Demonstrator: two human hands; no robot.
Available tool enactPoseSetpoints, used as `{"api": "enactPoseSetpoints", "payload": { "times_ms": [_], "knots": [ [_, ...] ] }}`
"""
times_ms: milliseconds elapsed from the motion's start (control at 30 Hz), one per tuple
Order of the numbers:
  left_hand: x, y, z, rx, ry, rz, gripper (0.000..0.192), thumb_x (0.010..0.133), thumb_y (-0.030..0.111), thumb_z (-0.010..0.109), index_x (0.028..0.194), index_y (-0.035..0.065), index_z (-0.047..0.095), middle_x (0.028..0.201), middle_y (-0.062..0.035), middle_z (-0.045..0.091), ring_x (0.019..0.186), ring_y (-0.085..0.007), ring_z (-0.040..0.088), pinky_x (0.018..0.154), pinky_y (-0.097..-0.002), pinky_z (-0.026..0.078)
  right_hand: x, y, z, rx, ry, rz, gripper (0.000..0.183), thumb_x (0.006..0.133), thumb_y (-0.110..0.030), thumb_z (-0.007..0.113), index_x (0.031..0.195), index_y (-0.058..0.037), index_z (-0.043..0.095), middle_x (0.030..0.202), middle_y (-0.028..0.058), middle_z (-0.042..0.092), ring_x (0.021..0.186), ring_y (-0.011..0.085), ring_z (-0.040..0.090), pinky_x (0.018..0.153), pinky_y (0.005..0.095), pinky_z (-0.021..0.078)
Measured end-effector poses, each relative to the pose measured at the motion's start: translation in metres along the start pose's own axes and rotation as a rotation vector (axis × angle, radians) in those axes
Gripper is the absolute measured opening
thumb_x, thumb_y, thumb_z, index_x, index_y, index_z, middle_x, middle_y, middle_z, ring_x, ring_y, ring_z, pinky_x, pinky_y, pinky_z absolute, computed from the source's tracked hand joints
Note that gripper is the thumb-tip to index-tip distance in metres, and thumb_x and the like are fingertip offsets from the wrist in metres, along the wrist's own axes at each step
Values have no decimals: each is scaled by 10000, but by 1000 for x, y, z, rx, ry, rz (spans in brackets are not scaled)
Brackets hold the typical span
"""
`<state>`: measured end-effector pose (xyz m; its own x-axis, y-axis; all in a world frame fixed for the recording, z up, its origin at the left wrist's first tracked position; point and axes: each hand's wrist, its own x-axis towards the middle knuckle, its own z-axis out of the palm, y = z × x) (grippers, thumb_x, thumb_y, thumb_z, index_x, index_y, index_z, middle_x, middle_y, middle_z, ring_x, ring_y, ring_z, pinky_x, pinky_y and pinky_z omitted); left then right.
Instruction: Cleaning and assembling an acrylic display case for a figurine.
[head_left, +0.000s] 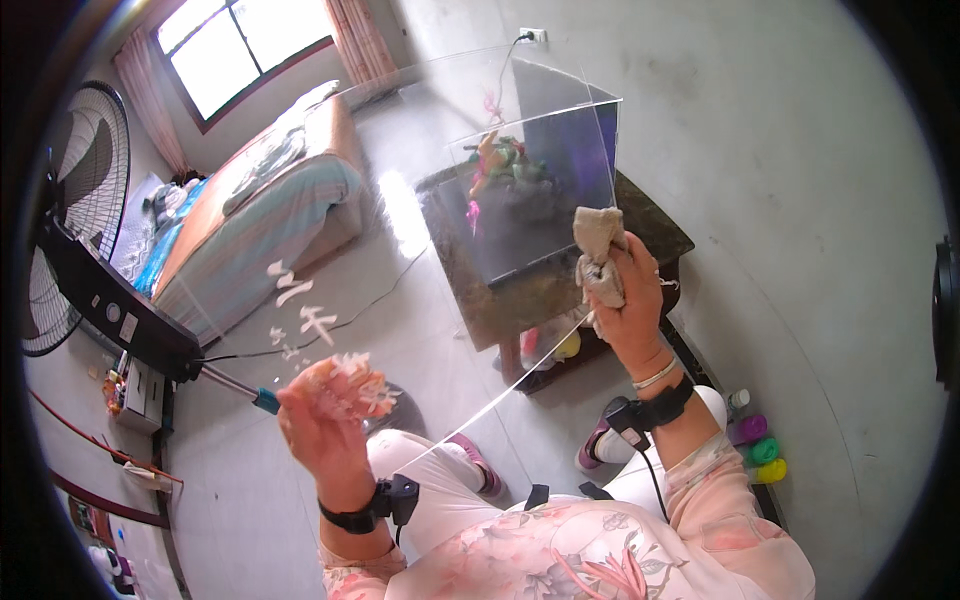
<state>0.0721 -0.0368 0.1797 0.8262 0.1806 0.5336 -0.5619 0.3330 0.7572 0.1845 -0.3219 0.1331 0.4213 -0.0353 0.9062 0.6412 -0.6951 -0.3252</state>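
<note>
A clear flat panel (480, 417) with a pale lower edge slants in front of me, bearing white lettering (315, 322) at its left side. My left hand (330, 420) grips the panel at the lower left; its fingers show through the clear sheet, with white marks over them. My right hand (634, 300) holds a crumpled beige cloth (600, 232) near the panel's right edge. Whether the cloth touches the panel I cannot tell. Beyond it, a dark-backed glass tank (574, 157) with colorful figures (499, 161) inside stands on a low wooden table (510, 311).
A black floor fan (120, 292) leans in from the left, its cable (375, 300) trailing across the floor. Behind is a bed (262, 210) below a window (247, 52). Several bottles with coloured parts (763, 450) stand by the right wall. A plug (529, 35) sits in the wall socket.
</note>
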Motion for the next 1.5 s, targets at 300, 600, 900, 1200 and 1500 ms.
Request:
{"api": "enactPoseSetpoints", "payload": {
  "times_ms": [300, 600, 900, 1200, 1500],
  "knots": [
    [17, -22, 42, 17, 26, 95, 457, 870, 400, 297, 1067, 28, 474, 948, -118, 570, 888, -225, 550, 667, -311, 483, -22, -108, 17, 76, -215, -403, 163, 645, -251, 540, 800, -201, 548, 1113, 19, 447, 831, 157, 463, 710, 327, 344],
    [30, -14, 41, -260, -74, 15, 426, 861, 404, 328, 1029, 52, 501, 927, -121, 577, 848, -214, 565, 572, -285, 496, 1, -54, -12, -46, -226, -310, 359, 707, -291, 582, 997, -96, 504, 987, 88, 501, 933, 225, 463, 798, 367, 345],
    [34, -24, 38, -546, -84, 34, 456, 848, 452, 319, 934, 40, 494, 733, -35, 441, 661, -138, 464, 501, -256, 457, 28, 5, 12, 1106, 215, 682, 433, 845, -313, 419, 1178, -39, 375, 1130, 71, 434, 1019, 145, 426, 916, 269, 298],
    [30, -60, 73, -498, -97, 295, 395, 866, 308, 371, 1110, 4, 433, 1044, -130, 499, 915, -276, 531, 679, -309, 488, -42, -33, 30, 1653, -422, 1091, 395, 801, -236, 397, 1118, -1, 401, 1075, 87, 473, 989, 210, 445, 871, 330, 342],
    [40, -29, 75, -313, -220, 73, 476, 842, 395, 396, 1130, 18, 431, 944, -88, 527, 815, -140, 537, 627, -245, 490, -25, -7, 28, 1677, -685, 930, 419, 805, -299, 417, 1139, -47, 403, 1079, 76, 469, 972, 199, 465, 846, 334, 374]
  ]
}}
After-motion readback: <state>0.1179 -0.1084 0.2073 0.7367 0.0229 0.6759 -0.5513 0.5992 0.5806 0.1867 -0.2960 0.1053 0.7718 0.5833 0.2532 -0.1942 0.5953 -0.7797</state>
